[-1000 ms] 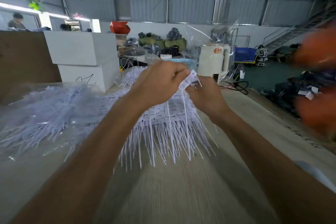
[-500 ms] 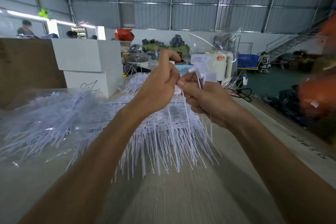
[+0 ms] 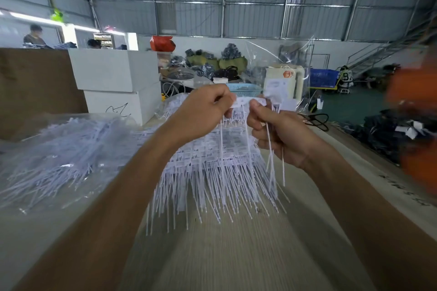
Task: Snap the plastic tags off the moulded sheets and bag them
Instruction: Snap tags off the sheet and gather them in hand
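Note:
A white moulded strip of tags [image 3: 244,102] is stretched between my hands above the table. My left hand [image 3: 201,113] pinches its left end. My right hand [image 3: 281,134] pinches its right end and also holds several loose white tags [image 3: 272,165] whose thin tails hang down. Under the hands lies a pile of moulded tag sheets [image 3: 212,172] with long tails pointing toward me. A clear plastic bag [image 3: 283,71] stands open behind my right hand, with some tags inside.
A heap of white tags in clear plastic [image 3: 59,156] covers the table's left side. Two stacked white boxes [image 3: 118,87] stand behind it. A blurred orange shape [image 3: 416,125] fills the right edge. Bare wooden tabletop [image 3: 224,255] lies near me.
My hands have moved apart, and a strip of tags now stretches between them. The loose tags stay in my right hand.

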The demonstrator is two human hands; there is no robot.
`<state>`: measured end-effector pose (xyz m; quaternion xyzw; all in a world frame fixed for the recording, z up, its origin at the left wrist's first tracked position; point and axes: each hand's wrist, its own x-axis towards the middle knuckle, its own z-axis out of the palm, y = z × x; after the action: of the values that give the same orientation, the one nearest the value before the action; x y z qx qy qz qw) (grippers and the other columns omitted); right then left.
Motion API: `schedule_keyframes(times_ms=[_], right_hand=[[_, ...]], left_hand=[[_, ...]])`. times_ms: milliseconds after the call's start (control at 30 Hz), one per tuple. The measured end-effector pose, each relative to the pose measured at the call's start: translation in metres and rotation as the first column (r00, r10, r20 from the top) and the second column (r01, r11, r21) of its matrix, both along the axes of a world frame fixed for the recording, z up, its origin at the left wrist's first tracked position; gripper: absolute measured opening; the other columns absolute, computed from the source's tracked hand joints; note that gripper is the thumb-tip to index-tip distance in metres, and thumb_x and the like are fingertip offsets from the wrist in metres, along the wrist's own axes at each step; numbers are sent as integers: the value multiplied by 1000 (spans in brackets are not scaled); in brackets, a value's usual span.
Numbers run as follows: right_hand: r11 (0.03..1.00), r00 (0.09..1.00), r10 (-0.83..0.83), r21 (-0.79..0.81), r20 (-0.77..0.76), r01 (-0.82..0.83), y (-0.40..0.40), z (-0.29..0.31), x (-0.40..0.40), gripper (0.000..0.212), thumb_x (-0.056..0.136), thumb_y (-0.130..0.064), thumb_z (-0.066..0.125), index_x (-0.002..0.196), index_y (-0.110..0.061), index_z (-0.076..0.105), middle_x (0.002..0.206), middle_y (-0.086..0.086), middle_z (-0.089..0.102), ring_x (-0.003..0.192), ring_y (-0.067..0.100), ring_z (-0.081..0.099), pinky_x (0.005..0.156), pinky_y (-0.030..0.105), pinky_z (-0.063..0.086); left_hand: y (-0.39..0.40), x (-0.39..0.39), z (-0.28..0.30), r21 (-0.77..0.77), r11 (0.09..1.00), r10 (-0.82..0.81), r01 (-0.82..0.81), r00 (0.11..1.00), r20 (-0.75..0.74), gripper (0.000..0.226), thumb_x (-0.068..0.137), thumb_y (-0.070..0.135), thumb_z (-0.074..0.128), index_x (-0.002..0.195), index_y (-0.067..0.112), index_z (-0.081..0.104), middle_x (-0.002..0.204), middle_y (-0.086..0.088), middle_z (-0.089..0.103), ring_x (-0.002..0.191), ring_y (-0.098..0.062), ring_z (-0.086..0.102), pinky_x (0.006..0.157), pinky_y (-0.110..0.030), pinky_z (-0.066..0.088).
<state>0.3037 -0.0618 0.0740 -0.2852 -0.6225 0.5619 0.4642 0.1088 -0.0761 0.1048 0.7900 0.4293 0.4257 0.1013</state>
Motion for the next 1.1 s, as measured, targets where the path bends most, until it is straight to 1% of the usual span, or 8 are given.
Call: schedule_keyframes(times_ms=[133,233,433,567,633,767,933,1100], right_hand=[[989,997,-70,134,45,64,-4,8,-3,38,92,-43,64,66,-20,48,60,-3,38,52,11,26,47,22,23],[917,978,-196,368,74,156,-10,14,-9,26,100,-33,60,82,-15,52,59,-6,41,49,5,35,48,19,31],[360,709,-692,916,135,176,-8,21,-1,22,100,-12,51,115,-4,65,89,-2,72,78,21,68,66,41,55],[472,822,-559,857,110,207,-8,22,-2,18,100,-8,57,118,-13,58,98,-38,63,89,-7,63,75,13,49],[443,808,-578,876,116,191,-4,24,0,16,101,-12,57,117,-12,61,110,-46,57,98,-5,63,84,17,49],[414,656,-738,874,158,254,2,22,6,22,103,-19,49,103,-14,71,89,-18,68,73,6,62,62,29,43],[733,788,-606,308,-111,607,10,18,31,36,106,-32,49,76,-21,65,61,-11,53,52,4,40,49,21,33],[836,867,-470,231,-167,498,16,13,31,41,106,-39,45,77,-14,60,55,-1,51,51,13,49,52,26,49]], left_hand=[[-1,8,1,-80,995,-35,58,966,256,43,105,31,51,70,4,49,51,4,39,44,-8,35,49,-22,32],[1,4,8,-216,968,-33,130,914,403,38,103,28,53,89,-6,62,47,10,37,41,-7,36,51,-23,30],[-5,-1,12,-486,677,-166,553,758,631,40,99,24,46,61,20,36,45,6,24,37,-8,16,42,-24,10],[-6,1,14,-492,710,-190,503,811,554,47,106,30,42,60,21,37,46,5,24,37,-9,15,38,-20,14],[-6,-1,14,-505,706,-177,496,814,553,49,106,31,43,58,21,37,48,3,22,37,-9,14,38,-19,15],[-7,-3,16,-541,656,-200,527,812,549,46,105,31,42,60,20,35,49,4,21,36,-7,14,39,-21,10],[-12,-12,21,-468,803,-164,369,892,422,47,103,39,49,61,18,54,51,3,38,44,-12,24,45,-23,22],[-12,-14,17,-350,927,-77,134,982,173,30,107,23,46,105,17,74,80,-4,58,58,-9,44,53,-21,37]])
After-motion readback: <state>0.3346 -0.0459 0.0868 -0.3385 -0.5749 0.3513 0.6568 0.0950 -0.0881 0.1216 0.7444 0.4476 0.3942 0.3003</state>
